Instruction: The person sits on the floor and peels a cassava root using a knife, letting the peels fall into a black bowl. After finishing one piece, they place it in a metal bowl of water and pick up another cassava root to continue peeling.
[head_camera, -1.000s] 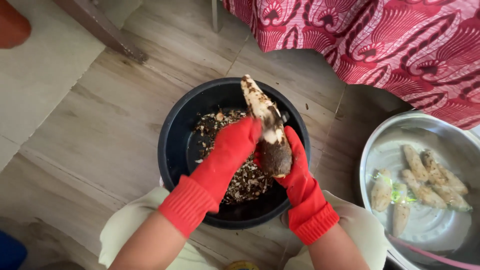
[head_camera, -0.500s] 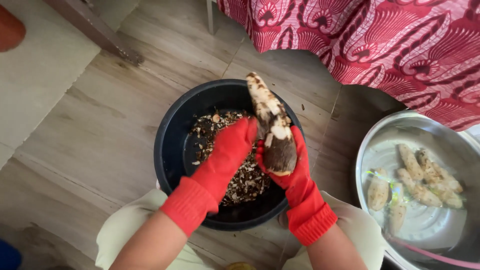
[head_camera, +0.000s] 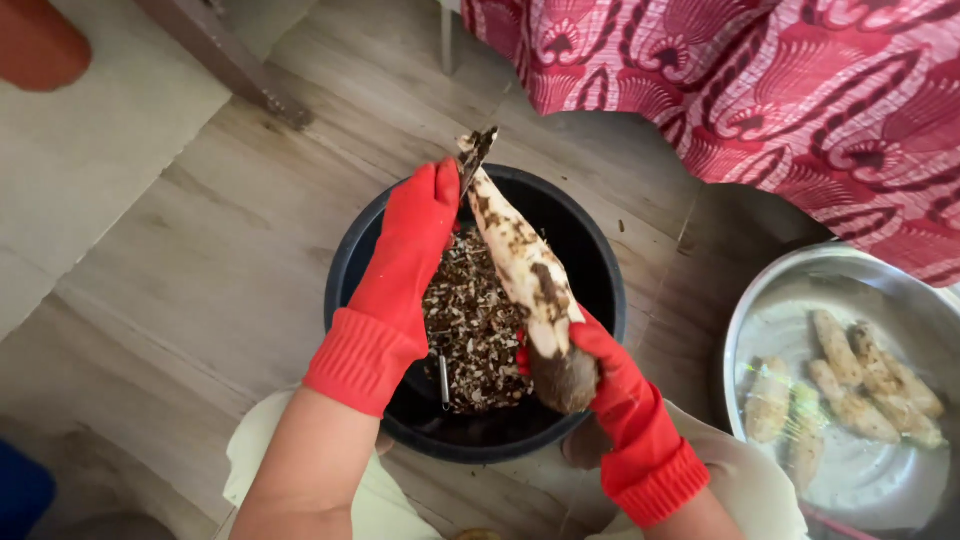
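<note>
A long pale root (head_camera: 525, 275), partly peeled with brown patches left on it, is held slanting over a black bowl (head_camera: 345, 270) of dark peelings. My right hand (head_camera: 612, 385), in a red glove, grips the root's thick brown lower end. My left hand (head_camera: 405, 260), also in a red glove, reaches along the root to its thin far tip. Its fingers are closed there on a dark strip of peel (head_camera: 476, 150) that sticks up. Whatever else the left fingers may hold is hidden.
The bowl stands on a wooden floor between my knees. A short metal rod (head_camera: 443, 382) lies among the peelings. A steel basin (head_camera: 775, 320) with several peeled roots in water is at the right. Red patterned cloth (head_camera: 800, 90) hangs at the upper right.
My left hand has slid from the middle of the root up to its tip, lifting a strip of peel. The root now shows more pale flesh and lies lower in my right hand.
</note>
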